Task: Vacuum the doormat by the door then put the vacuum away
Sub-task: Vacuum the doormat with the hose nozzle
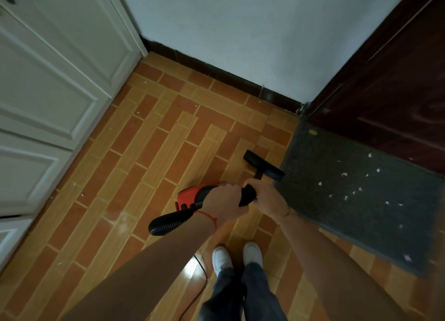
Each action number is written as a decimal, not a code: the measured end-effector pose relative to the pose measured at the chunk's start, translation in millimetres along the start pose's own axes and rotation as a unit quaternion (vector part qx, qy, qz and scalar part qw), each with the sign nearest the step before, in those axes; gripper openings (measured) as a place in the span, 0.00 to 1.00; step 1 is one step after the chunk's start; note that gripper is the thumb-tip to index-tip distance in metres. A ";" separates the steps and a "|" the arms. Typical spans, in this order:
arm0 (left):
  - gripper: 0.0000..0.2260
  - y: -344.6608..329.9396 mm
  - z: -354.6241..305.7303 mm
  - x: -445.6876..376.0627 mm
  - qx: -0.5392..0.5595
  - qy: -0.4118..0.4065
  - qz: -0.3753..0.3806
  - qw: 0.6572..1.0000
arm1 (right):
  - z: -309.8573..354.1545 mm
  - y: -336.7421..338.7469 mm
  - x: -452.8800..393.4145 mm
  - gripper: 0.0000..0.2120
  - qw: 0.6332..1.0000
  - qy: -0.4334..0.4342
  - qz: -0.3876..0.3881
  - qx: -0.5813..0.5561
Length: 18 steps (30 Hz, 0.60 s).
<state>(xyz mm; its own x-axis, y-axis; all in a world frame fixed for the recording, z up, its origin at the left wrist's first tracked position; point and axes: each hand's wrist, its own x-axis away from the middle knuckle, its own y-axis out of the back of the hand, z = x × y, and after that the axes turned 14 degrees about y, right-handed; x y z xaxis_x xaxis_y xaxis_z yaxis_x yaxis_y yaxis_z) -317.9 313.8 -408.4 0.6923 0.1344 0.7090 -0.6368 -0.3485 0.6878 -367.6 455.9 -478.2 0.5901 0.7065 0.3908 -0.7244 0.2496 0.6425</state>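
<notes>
Now both hands grip the red and black vacuum [192, 195], the left hand [224, 206] closed around its body and the right hand [266, 197] closed on its black tube, with the nozzle [263, 165] touching the left edge of the grey doormat [361, 190], speckled with white bits, beside the dark door [397, 79]; no writing is readable.

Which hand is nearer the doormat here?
Right. The right hand, gripping the vacuum handle, sits just beside the doormat's near edge. The left hand grips the vacuum further left, over the tiled floor.
</notes>
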 end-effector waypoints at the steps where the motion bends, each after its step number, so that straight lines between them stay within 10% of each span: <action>1: 0.11 0.9 -7.5 -1.0 -0.007 -0.003 -0.002 1.000 | -5.5 3.1 3.1 0.04 1.000 -0.006 -0.001 -0.001; 18: 0.12 -41.6 -157.5 -14.8 -0.007 0.014 -0.015 1.000 | -131.7 66.1 73.8 0.11 0.999 0.013 0.043 -0.007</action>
<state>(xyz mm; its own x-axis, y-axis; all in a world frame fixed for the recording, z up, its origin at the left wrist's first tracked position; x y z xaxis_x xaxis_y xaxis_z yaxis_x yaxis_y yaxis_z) -355.2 472.4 -423.0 0.7020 0.1705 0.6914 -0.6203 -0.3305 0.7113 -418.9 611.7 -493.6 0.5168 0.7424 0.4263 -0.7768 0.1974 0.5980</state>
